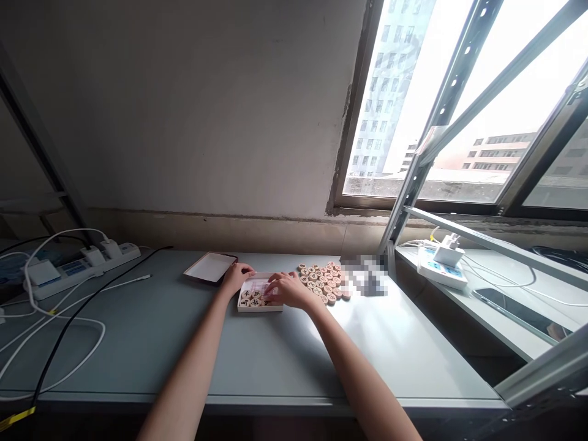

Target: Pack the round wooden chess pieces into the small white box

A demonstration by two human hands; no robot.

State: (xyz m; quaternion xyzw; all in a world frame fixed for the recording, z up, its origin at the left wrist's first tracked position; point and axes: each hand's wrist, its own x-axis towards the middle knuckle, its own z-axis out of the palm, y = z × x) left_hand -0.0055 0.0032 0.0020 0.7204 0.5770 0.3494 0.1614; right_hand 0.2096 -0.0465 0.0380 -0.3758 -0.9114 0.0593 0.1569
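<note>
A shallow white box [260,309] lies in the middle of the table with several round xiangqi pieces [254,302] in its near part. At the box's left far corner is my left hand [236,278], its fingers curved over the edge and gripping it. My right hand [289,288] reaches into the box from the right, fingers bent down over the pieces; whatever its fingertips hold is hidden. Just right of that hand, many loose wooden xiangqi pieces [324,282] lie close together on the table. The box lid [209,268] lies inside-up behind my left hand.
A power strip [87,269] with white and black cables [96,290] spreads over the table's left side. A metal shelf post [413,177] rises at the right. Beyond it are another power strip [443,266] and a phone [519,313]. A pixelated patch covers the table's back right.
</note>
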